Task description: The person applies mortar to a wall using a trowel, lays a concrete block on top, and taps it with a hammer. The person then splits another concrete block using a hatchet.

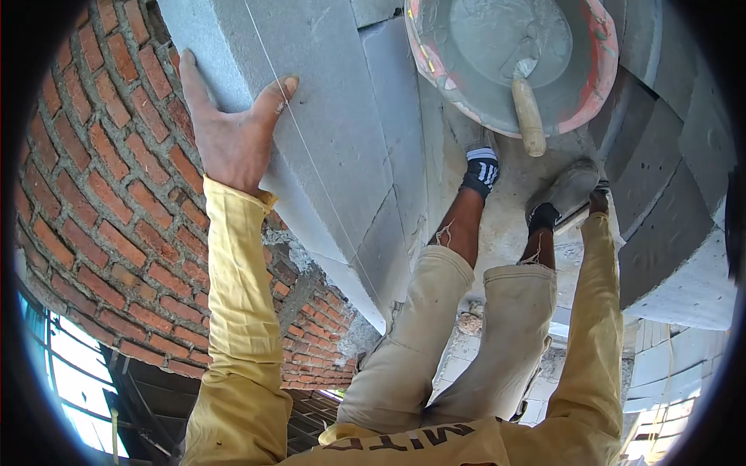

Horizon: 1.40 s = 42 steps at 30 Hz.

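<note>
My left hand (237,140) rests on the top edge of a grey block (326,101) in the wall, thumb and fingers spread apart. A thin taut string (311,159) runs along the block beside my thumb. My right hand (597,203) is low at the right, near my shoe, mostly hidden past the sleeve; its fingers cannot be made out. A pinkish tub (608,58) of grey wet mortar stands ahead, and a trowel with a wooden handle (528,116) lies in it, the handle hanging over the rim.
A red brick wall (116,202) curves along the left. Large grey blocks (668,210) stand at the right. My feet, one in a striped sock (482,169) and one in a grey shoe (571,186), are on the dusty floor (497,225) between them.
</note>
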### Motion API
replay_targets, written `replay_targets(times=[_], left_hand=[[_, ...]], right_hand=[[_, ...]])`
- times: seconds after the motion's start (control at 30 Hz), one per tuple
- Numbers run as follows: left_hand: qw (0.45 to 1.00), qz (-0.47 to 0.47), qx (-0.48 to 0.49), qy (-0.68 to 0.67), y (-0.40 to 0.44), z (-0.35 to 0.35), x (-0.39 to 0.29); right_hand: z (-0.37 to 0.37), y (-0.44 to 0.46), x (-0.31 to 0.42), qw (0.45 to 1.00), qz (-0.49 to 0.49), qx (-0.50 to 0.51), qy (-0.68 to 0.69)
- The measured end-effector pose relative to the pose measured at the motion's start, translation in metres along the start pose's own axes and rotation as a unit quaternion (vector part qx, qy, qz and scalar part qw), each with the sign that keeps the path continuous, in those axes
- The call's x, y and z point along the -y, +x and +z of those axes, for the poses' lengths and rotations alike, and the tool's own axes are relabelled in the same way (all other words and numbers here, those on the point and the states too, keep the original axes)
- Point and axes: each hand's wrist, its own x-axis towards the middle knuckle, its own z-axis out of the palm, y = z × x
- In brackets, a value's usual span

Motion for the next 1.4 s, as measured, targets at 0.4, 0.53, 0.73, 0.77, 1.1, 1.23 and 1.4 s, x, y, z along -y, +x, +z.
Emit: replay_targets(times=[0.4,0.53,0.73,0.77,1.1,1.23,1.4], left_hand=[[0.995,0.050,-0.030,0.084,-0.002,0.000,0.004],[0.997,-0.037,-0.017,0.058,-0.006,-0.006,-0.010],[0.994,-0.100,0.001,0.042,-0.007,-0.012,-0.016],[0.993,-0.113,0.007,0.043,-0.007,-0.014,-0.018],[0.980,-0.182,0.045,0.070,-0.003,-0.028,-0.028],[0.977,-0.194,0.064,0.068,-0.004,-0.031,-0.028],[0.978,-0.195,0.051,0.061,-0.003,-0.031,-0.024]], right_hand=[[-0.057,-0.093,-0.043,0.991,-0.086,-0.073,-0.070],[-0.097,-0.168,-0.010,0.996,-0.058,0.068,-0.001],[-0.190,-0.292,0.162,0.960,-0.159,0.219,0.073],[-0.200,-0.310,0.189,0.950,-0.165,0.243,0.108],[-0.207,-0.428,0.344,0.874,-0.055,0.350,0.331],[-0.204,-0.455,0.362,0.859,-0.072,0.360,0.356],[-0.234,-0.459,0.421,0.854,-0.164,0.327,0.371]])
